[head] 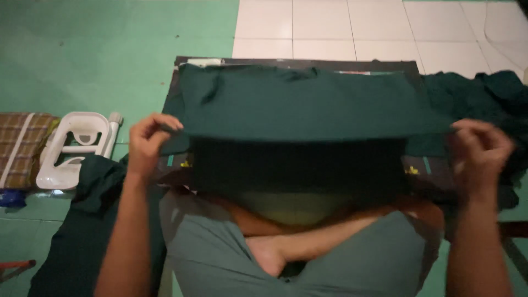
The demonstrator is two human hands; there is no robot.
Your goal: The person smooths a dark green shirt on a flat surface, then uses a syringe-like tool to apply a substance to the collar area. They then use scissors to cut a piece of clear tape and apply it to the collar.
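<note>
The person sits cross-legged on the floor and holds up a dark green, rectangular piece of folded cloth (297, 102) by its near edge, one corner in each hand. The left hand (147, 142) is closed in a pinch on the left corner of that edge, thumb and fingers pressed together on the fabric, with the forearm rising from the lower left. The right hand (479, 149) is likewise closed on the right corner, its fingers curled over the cloth; it is somewhat blurred, so the exact finger placement cannot be told. Between the two hands the edge is pulled taut and level, and the cloth's far part lies on a flat dark board (308, 64) that rests on the floor in front of the person, while a shadowed fold hangs below the raised edge over the knees. The person's legs, in grey-green shorts (220, 247), are crossed beneath, with a bare foot showing in the middle. To the right of the board lies a heap of more dark green fabric (484, 93). To the left, on the green floor (82, 49), sit a white plastic frame-like object (74, 148) and, just beside it, a brown checked cloth (22, 143). White floor tiles (374, 27) lie beyond the board.
</note>
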